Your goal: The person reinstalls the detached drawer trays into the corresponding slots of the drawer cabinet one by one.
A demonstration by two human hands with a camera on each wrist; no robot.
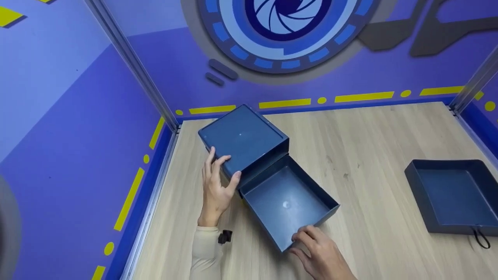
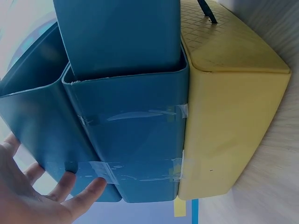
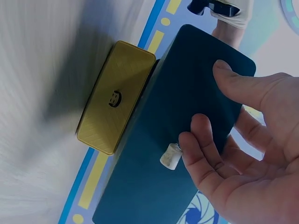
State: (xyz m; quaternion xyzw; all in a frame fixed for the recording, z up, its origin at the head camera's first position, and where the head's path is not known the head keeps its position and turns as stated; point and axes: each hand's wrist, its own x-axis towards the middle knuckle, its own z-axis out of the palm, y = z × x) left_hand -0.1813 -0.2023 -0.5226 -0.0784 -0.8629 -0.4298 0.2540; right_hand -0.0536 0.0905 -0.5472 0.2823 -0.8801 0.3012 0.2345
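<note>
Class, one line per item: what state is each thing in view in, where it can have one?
Top compartment: front open, no drawer showing in it
Middle drawer: pulled well out, looks empty
Yellow drawer: shut
Loose drawer: out, open side up on the table, empty where visible
Left hand: fingers spread, touching the top compartment
Right hand: gripping the middle drawer's front

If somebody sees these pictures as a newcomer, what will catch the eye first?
Probably the round blue emblem on the back wall. Next would come the dark drawer, pulled far out of the stack, with the right hand at its near end. In the left wrist view, the yellow unit stands out at the right.
</note>
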